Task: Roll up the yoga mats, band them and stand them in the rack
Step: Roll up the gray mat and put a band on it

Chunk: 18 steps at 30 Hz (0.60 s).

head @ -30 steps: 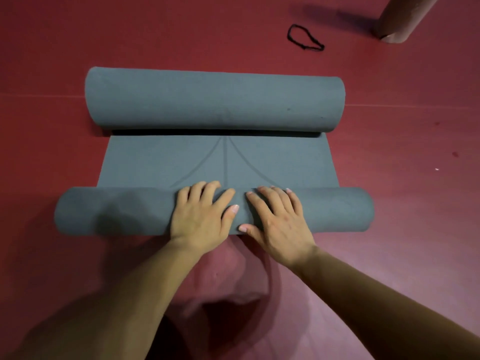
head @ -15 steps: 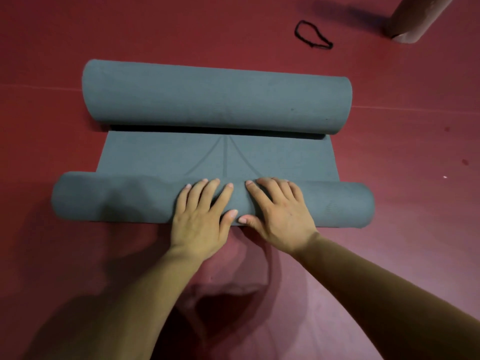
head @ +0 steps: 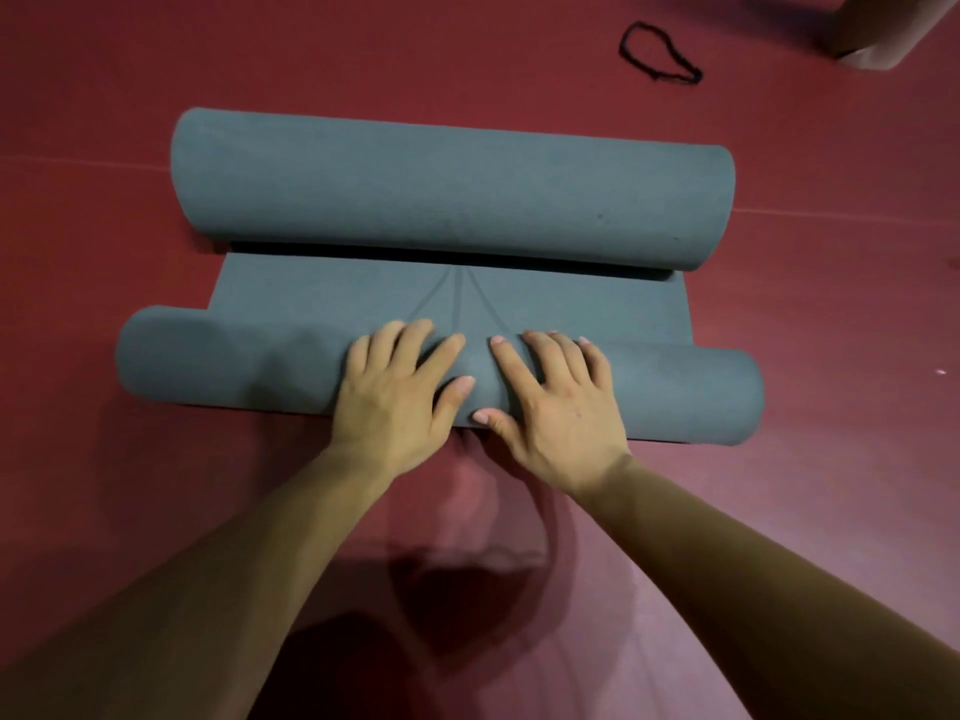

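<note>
A grey-blue yoga mat lies on the red floor, curled at both ends. Its near roll is the thinner one and its far roll is thicker, with a short flat strip between them. My left hand and my right hand lie side by side on the middle of the near roll, fingers spread and pressing down on it. A black elastic band lies on the floor beyond the far roll, to the right.
A brownish rolled object pokes in at the top right corner, near the band. Red floor surrounds the mat on every side, with a faint seam line running across behind the far roll.
The near roll has moved forward under my hands and grown slightly. The flat strip between the two rolls has become shorter.
</note>
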Tool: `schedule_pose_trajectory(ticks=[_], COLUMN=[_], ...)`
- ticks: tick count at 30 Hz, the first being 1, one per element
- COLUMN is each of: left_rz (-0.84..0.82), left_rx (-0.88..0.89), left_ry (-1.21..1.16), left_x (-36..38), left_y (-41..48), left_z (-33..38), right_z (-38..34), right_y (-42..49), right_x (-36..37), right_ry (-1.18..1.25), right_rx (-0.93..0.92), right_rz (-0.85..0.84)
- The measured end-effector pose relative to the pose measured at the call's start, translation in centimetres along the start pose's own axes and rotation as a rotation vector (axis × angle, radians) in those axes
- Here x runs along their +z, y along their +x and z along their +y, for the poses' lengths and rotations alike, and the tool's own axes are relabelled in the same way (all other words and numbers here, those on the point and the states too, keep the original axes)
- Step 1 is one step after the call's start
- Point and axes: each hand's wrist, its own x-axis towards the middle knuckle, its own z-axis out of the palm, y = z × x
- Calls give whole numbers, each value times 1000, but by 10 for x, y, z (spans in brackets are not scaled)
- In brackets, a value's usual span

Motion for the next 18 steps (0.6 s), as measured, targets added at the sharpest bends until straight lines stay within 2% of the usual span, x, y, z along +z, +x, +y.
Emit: schedule_pose_trajectory(ticks=[7, 10, 13, 18], left_rz=[-45, -95, -54, -124], left_rx=[6, -22, -80, -33], left_ry=[76, 41, -16, 60], left_x=[5, 4, -2, 3], left_y=[22, 42, 41, 28], left_z=[-3, -5, -11, -18], right_z=[-5, 3, 12, 19], right_y=[4, 17, 27, 38], right_x=[-6, 1, 5, 6], right_ry=[-9, 7, 42, 90], right_rx=[-40, -39, -54, -65], right_rz=[-17, 5, 20, 43])
